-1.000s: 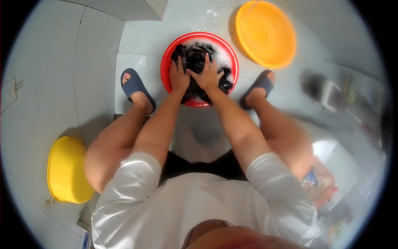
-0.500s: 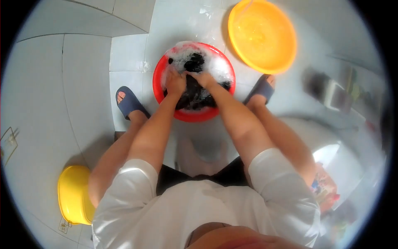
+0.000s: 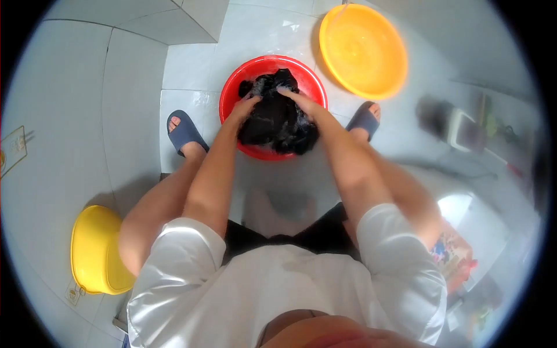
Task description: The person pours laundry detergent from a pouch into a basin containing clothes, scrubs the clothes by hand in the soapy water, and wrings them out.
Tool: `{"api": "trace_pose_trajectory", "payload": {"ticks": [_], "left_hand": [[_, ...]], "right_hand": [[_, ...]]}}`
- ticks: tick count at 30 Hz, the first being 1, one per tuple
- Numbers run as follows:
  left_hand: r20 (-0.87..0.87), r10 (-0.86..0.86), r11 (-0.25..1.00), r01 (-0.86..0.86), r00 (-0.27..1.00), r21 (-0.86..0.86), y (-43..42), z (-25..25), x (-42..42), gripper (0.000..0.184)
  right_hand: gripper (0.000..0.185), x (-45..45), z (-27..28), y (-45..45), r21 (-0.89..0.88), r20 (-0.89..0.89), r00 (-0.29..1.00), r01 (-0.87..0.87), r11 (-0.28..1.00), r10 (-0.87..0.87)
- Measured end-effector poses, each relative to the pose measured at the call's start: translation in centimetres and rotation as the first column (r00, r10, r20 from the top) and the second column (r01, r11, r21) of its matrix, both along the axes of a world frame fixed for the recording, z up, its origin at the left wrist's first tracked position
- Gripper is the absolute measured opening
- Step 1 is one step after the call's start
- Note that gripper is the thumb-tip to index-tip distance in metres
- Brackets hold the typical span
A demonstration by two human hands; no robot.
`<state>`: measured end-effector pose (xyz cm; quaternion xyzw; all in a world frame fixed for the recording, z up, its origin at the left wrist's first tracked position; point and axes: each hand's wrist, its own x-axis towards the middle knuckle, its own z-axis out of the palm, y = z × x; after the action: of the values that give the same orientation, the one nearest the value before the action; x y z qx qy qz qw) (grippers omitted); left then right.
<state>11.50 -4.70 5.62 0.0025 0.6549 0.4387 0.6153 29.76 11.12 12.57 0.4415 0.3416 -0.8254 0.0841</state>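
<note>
Between my feet sits a red basin (image 3: 232, 75), and a bunched, wet black garment (image 3: 272, 119) fills most of it. Bits of white foam cling to the cloth. My left hand (image 3: 246, 107) grips the garment's left side, fingers partly buried in the folds. On the opposite side, my right hand (image 3: 299, 102) holds the same cloth, its thumb lying across the top and the other fingers mostly hidden. The garment looks raised toward me, its lower edge overlapping the basin's near rim.
A yellow-orange basin (image 3: 371, 75) holding water stands at the upper right, near my slippered right foot (image 3: 365, 120). By the left wall is a yellow tub (image 3: 96, 249). A bag with a coloured print (image 3: 452, 255) lies at the right. The tiled floor looks wet.
The black garment has been gathered up into a bunch between my hands. White foam that covered much of the red basin is now mostly out of sight. The view has shifted slightly.
</note>
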Motion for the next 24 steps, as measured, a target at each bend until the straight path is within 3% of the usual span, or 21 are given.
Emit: {"api": "trace_pose_trajectory", "payload": {"ticks": [3, 5, 7, 8, 9, 11, 12, 13, 15, 17, 18, 19, 20, 21, 22, 23, 24], "left_hand": [[-0.11, 0.041, 0.998, -0.034, 0.993, 0.058, 0.0, 4.0, 1.3, 0.066], [-0.117, 0.012, 0.998, -0.004, 0.993, 0.068, 0.5, 6.7, 1.5, 0.064], [-0.123, -0.016, 0.997, 0.026, 0.992, 0.076, 1.4, 9.9, 1.7, 0.063], [-0.122, -0.023, 0.987, 0.042, 0.992, 0.154, 2.1, 11.6, 2.0, 0.063], [-0.122, -0.031, 0.971, 0.058, 0.992, 0.23, 2.7, 13.3, 2.4, 0.064], [-0.115, -0.108, 0.967, 0.131, 0.987, 0.22, 4.0, 17.2, 3.3, 0.064], [-0.111, -0.182, 0.954, 0.202, 0.977, 0.219, 4.2, 17.7, 3.8, 0.064], [-0.111, -0.179, 0.956, 0.199, 0.978, 0.216, 4.3, 17.7, 4.4, 0.064], [-0.069, -0.155, 0.976, 0.164, 0.985, 0.144, 4.1, 17.9, 5.3, 0.073], [-0.041, -0.135, 0.977, 0.14, 0.99, 0.16, 2.5, 13.5, 5.8, 0.082], [-0.26, -0.297, 0.94, 0.329, 0.919, 0.088, 1.7, 11.4, 5.9, 0.087], [-0.452, -0.445, 0.872, 0.488, 0.773, -0.023, 1.1, 9.3, 5.8, 0.091], [-0.514, -0.588, 0.773, 0.62, 0.625, -0.13, 0.7, 7.0, 5.4, 0.104], [-0.508, -0.589, 0.773, 0.622, 0.628, -0.128, 0.2, 7.3, 5.7, 0.104], [-0.641, -0.619, 0.748, 0.589, 0.454, -0.306, -0.6, 8.1, 6.4, 0.115], [-0.724, -0.643, 0.723, 0.508, 0.249, -0.467, -0.9, 8.8, 6.6, 0.126], [-0.716, -0.642, 0.73, 0.501, 0.272, -0.465, -1.3, 7.3, 6.4, 0.146]], "right_hand": [[0.083, -0.1, 0.2, 1.4, -0.024, 0.061, 0.986, -0.152, 0.988, 0.154], [0.091, -0.4, 1.0, 1.4, -0.012, -0.023, 0.988, -0.153, 0.988, 0.152], [0.097, -0.8, 0.6, 1.5, -0.158, -0.034, 0.993, -0.114, 0.981, 0.11], [0.104, -0.7, 2.1, 1.2, -0.17, -0.028, 0.997, -0.082, 0.982, 0.078], [0.096, -0.4, 4.0, 0.4, -0.157, -0.069, 0.995, 0.055, 0.986, -0.066], [0.088, -0.1, 2.9, 0.0, -0.41, -0.187, 0.952, 0.147, 0.9, -0.241], [0.072, 0.4, 5.0, -0.9, -0.433, -0.18, 0.915, 0.255, 0.865, -0.36], [0.072, 0.4, 4.0, -0.8, -0.435, -0.18, 0.916, 0.252, 0.864, -0.358], [0.068, 1.0, -0.5, 0.7, -0.32, -0.122, 0.972, 0.152, 0.935, -0.2], [0.064, 2.3, -5.7, 2.6, -0.206, -0.039, 0.998, 0.033, 0.978, -0.042], [0.062, 3.1, -7.2, 3.3, -0.148, 0.009, 0.999, -0.032, 0.989, 0.033], [0.057, 3.4, -3.9, 4.1, -0.023, 0.122, 0.979, -0.162, 0.987, 0.164], [0.066, 2.9, -3.5, 4.5, 0.157, 0.11, 0.983, -0.163, 0.974, 0.147], [0.075, 2.4, -3.5, 4.3, 0.329, 0.098, 0.986, -0.157, 0.931, 0.132], [0.075, 2.0, -3.5, 3.2, 0.324, 0.106, 0.985, -0.16, 0.932, 0.133], [0.097, 1.5, -3.7, 1.7, 0.53, 0.181, 0.98, -0.168, 0.831, 0.083], [0.121, 0.8, -3.7, 0.2, 0.706, 0.241, 0.97, -0.188, 0.682, 0.019]]}}
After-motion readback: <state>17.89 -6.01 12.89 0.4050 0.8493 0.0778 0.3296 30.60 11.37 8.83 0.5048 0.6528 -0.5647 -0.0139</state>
